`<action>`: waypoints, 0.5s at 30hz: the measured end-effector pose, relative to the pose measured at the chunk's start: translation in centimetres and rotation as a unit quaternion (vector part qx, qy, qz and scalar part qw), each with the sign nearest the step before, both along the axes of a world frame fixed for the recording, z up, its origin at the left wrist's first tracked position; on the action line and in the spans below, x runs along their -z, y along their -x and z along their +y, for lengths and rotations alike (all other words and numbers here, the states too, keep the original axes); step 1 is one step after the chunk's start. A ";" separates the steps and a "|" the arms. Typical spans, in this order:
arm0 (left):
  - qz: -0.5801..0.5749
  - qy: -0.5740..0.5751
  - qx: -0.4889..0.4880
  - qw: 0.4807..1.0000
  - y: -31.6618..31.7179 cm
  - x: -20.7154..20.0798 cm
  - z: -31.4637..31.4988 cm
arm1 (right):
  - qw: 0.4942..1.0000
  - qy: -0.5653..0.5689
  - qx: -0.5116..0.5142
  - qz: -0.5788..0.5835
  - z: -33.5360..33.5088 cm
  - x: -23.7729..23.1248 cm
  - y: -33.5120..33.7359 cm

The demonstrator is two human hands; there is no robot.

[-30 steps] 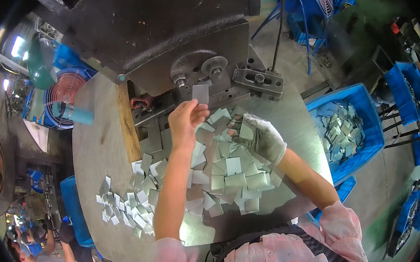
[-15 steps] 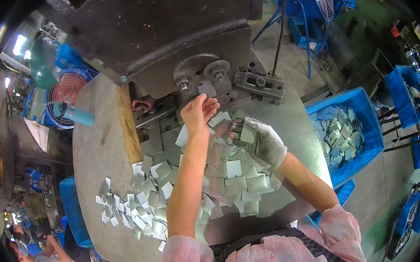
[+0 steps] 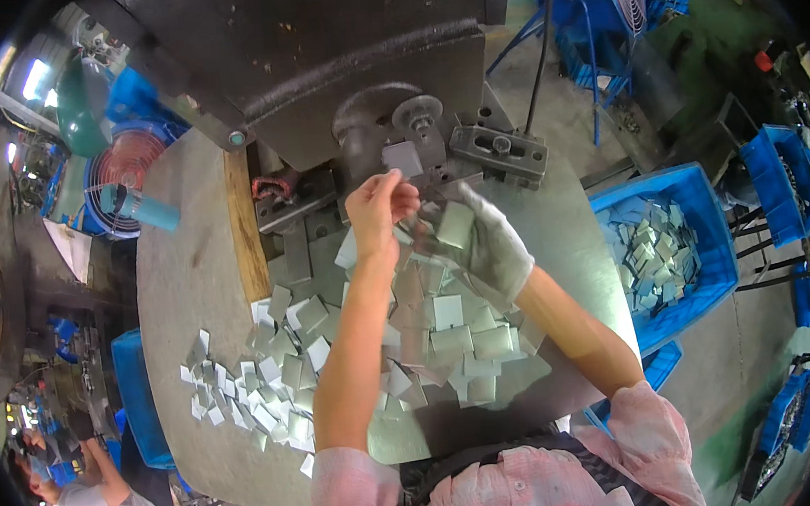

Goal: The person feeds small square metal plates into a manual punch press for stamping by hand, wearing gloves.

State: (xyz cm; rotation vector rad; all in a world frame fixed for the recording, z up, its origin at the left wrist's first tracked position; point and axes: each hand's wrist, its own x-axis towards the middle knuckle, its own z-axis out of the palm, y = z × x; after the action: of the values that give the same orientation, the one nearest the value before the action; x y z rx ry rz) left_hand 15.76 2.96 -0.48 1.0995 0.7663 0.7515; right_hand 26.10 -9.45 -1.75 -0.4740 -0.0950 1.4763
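the bare left hand point(image 3: 382, 212) has its thumb and fingers drawn nearly together at the lower edge of a grey plate point(image 3: 404, 159), which sits low at the front of the press point(image 3: 361, 83), though i cannot tell whether they grip it. the gloved right hand point(image 3: 494, 253), half curled and partly blurred, holds a second plate point(image 3: 456, 225) just beside the left hand. loose pieces point(image 3: 451, 343) lie scattered over the table point(image 3: 187, 291), and a blue bin point(image 3: 718, 254) with more stands to the right.
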 end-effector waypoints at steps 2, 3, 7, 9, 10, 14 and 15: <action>0.085 -0.076 0.041 0.993 1.9 -0.8 -1.1 | 0.998 -0.037 -0.044 0.041 0.6 -0.1 0.1; 0.142 -0.124 0.028 0.982 3.3 -1.1 -2.0 | 0.999 0.016 -0.035 0.029 0.7 -0.1 0.2; 0.398 -0.371 0.028 0.839 8.2 -0.6 -4.1 | 0.998 -0.028 0.002 -0.050 -0.1 0.1 0.7; 0.430 -0.507 0.020 0.747 9.6 0.6 -4.8 | 0.997 0.008 0.040 -0.070 -0.6 0.4 1.0; 0.447 -0.546 0.020 0.708 9.9 1.3 -5.1 | 0.997 -0.004 0.021 -0.079 -0.9 0.6 0.9; 0.492 -0.520 0.066 0.695 10.2 2.9 -4.9 | 0.985 0.041 0.045 -0.158 -1.7 2.6 0.0; 0.492 -0.553 0.080 0.667 10.0 3.1 -4.6 | 0.974 -0.025 0.018 -0.226 -1.2 3.4 -0.2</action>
State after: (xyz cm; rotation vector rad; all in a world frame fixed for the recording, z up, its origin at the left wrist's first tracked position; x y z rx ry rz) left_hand 5.71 -1.66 -3.54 2.7964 1.0807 0.3519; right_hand 26.34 -10.65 -5.18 -0.7606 -0.4813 1.3046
